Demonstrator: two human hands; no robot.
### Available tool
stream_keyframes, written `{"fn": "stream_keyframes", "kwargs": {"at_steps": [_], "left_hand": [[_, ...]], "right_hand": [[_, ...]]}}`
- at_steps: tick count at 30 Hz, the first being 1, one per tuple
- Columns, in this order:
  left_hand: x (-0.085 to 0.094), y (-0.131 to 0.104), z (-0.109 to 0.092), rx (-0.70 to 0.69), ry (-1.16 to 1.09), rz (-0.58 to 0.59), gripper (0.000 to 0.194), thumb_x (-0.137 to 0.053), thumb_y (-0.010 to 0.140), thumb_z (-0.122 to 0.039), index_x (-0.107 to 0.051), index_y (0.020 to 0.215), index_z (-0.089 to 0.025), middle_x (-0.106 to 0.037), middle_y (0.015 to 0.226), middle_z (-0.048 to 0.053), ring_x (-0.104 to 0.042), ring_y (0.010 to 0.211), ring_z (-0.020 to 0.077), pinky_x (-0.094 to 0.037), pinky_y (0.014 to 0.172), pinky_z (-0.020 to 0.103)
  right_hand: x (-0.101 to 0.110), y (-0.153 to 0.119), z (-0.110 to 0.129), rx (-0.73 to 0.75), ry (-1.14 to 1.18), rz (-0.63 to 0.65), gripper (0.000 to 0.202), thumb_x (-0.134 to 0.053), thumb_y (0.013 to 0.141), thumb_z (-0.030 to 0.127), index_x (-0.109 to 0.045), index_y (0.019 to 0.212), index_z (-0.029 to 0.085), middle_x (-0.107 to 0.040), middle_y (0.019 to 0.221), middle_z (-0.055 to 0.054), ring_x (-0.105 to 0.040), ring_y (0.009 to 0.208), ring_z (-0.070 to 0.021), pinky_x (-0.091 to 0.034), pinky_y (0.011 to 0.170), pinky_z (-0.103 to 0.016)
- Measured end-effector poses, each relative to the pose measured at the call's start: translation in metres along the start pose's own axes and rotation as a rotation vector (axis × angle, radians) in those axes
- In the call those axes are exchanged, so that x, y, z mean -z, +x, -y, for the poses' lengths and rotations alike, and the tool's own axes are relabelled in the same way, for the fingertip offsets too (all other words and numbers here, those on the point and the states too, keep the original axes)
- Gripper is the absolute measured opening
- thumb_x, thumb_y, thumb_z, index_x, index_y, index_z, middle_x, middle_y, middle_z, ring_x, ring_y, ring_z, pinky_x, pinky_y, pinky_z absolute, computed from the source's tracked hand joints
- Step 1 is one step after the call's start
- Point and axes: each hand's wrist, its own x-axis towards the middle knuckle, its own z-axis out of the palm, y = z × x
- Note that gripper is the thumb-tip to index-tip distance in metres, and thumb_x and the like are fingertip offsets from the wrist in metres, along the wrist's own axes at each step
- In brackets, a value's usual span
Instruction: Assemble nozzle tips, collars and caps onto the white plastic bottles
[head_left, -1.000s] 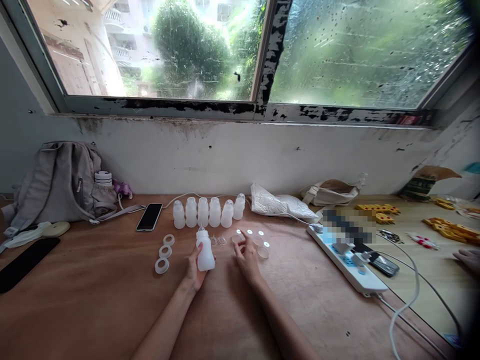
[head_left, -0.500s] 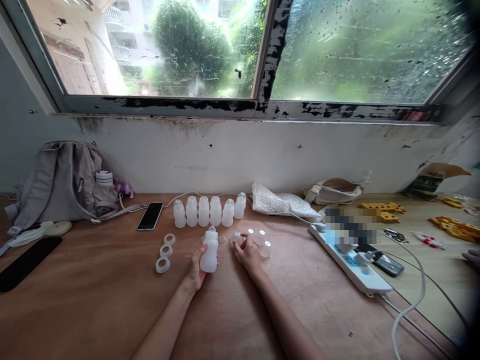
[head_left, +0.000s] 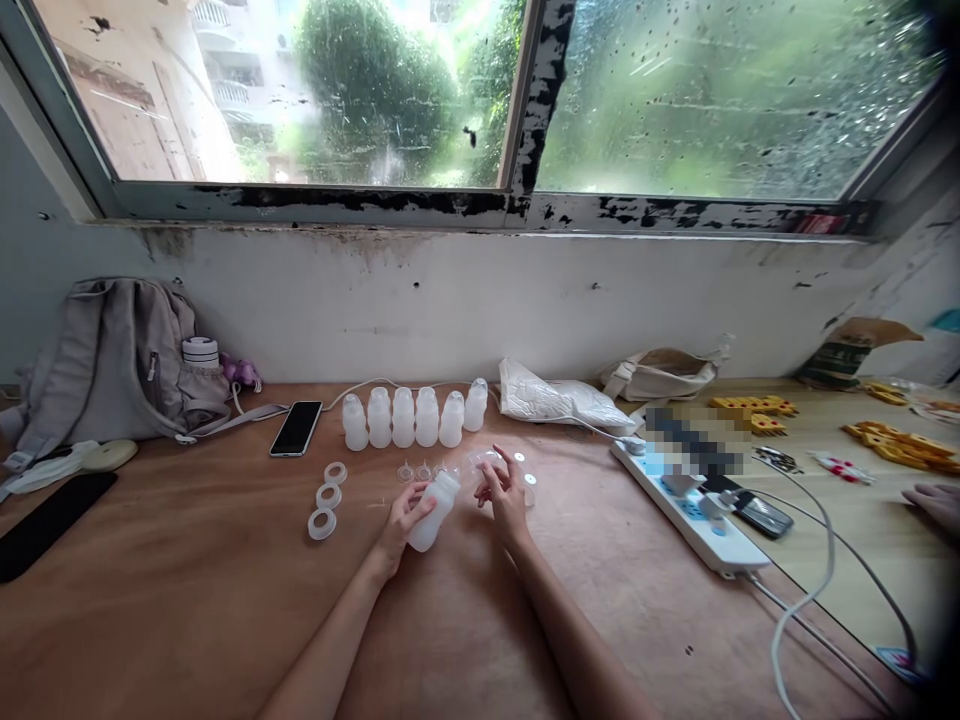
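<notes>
My left hand (head_left: pixel 401 530) is closed around a frosted white baby bottle (head_left: pixel 431 522), which leans with its top to the right. My right hand (head_left: pixel 504 500) hovers just right of the bottle, fingers apart and partly curled, with nothing visible in them. Beyond and partly behind that hand lie clear caps (head_left: pixel 480 462) and small white discs (head_left: pixel 530 479). Several clear bottle nipples (head_left: pixel 406 470) stand in a row behind the bottle, the rightmost partly covered by it. To the left are three white collar rings (head_left: pixel 328 496).
A row of several frosted bottles (head_left: pixel 403 420) stands toward the wall. A phone (head_left: pixel 296 429) and grey backpack (head_left: pixel 127 360) are at the left. A power strip (head_left: pixel 697 520) with cables lies right. Another person's hand (head_left: pixel 934 500) rests at the far right.
The bottle in my left hand has tipped from upright toward the right. My right hand has lifted off the clear caps and its fingers have spread. The view has shifted slightly.
</notes>
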Motion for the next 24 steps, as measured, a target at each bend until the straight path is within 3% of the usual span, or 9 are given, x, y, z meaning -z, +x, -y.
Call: {"fn": "stream_keyframes", "kwargs": {"at_steps": [5,15,24], "left_hand": [[0.002,0.006,0.007,-0.037,0.193,0.014,0.035,-0.067,0.062,-0.035,-0.060,0.092,-0.017,-0.064,0.082,0.006,-0.057,0.077,0.0192,-0.041,0.063,0.025],[0.000,0.006,0.009,-0.046,0.148,-0.023,0.033,-0.067,0.063,-0.034,-0.060,0.091,-0.016,-0.065,0.082,0.007,-0.058,0.075,0.0193,-0.041,0.062,0.024],[-0.003,0.005,0.013,-0.092,0.135,-0.055,0.031,-0.068,0.062,-0.030,-0.061,0.088,-0.016,-0.065,0.084,0.007,-0.057,0.078,0.0207,-0.042,0.064,0.025]], "right_hand": [[-0.003,-0.005,0.005,0.013,0.031,0.061,0.047,-0.051,0.075,0.041,-0.041,0.117,0.022,-0.049,0.067,0.004,-0.047,0.042,-0.0069,-0.040,0.036,-0.019],[-0.008,-0.014,0.003,0.092,-0.158,0.226,0.041,-0.050,0.078,0.038,-0.046,0.115,0.023,-0.048,0.075,0.002,-0.048,0.045,-0.0065,-0.040,0.038,-0.019],[-0.007,-0.012,0.005,-0.020,-0.089,0.241,0.038,-0.052,0.074,0.044,-0.052,0.105,0.021,-0.049,0.064,0.003,-0.048,0.044,-0.0095,-0.039,0.038,-0.021]]}}
